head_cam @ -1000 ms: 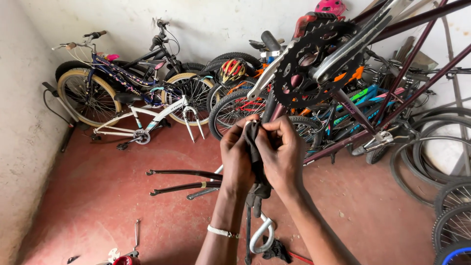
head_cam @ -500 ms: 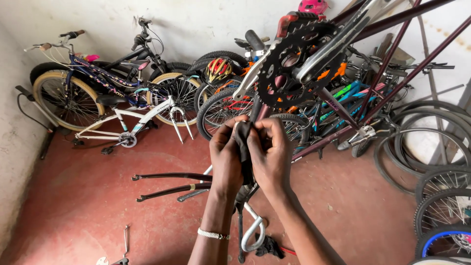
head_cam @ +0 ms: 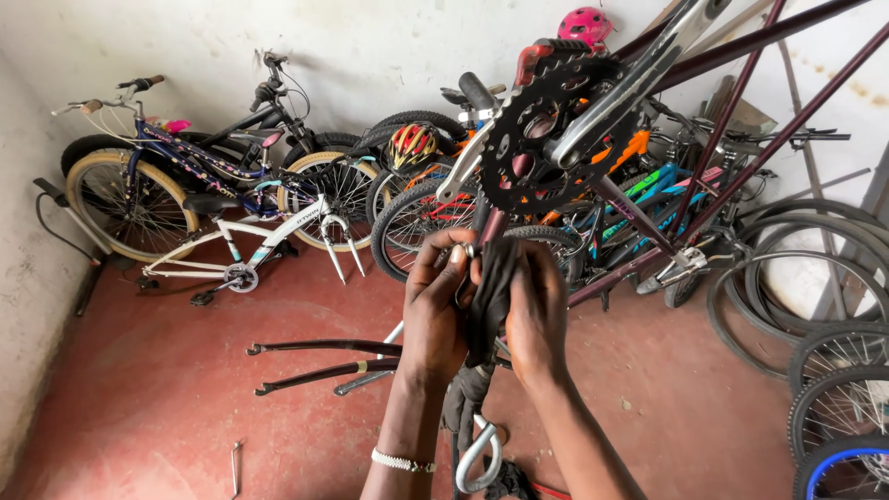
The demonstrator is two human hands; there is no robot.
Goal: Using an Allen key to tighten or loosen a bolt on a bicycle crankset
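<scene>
My left hand [head_cam: 433,315] and my right hand [head_cam: 535,313] are raised together in the middle of the view, both closed around a dark, floppy strip of rubber or cloth [head_cam: 491,282] that wraps a frame tube. The strip's loose end [head_cam: 463,398] hangs down between my wrists. Just above my hands sits a black toothed chainring [head_cam: 542,139] with a silver crank arm [head_cam: 639,83], mounted on an upturned maroon bicycle frame [head_cam: 741,157]. A small metal piece shows at my left fingertips. A beaded bracelet [head_cam: 400,460] circles my left wrist.
Several bicycles lean along the white back wall, among them a white frame [head_cam: 250,245] and a dark bike [head_cam: 185,167]. Loose tyres [head_cam: 815,278] pile at the right. Two dark mudguards [head_cam: 315,361] and a small tool [head_cam: 236,463] lie on the red floor. A red helmet [head_cam: 412,143] rests on a wheel.
My hands keep working the dark strip, fingers shifting slightly around it. The view has drifted a little, so the bikes on the left sit further right in the picture than half a second ago.
</scene>
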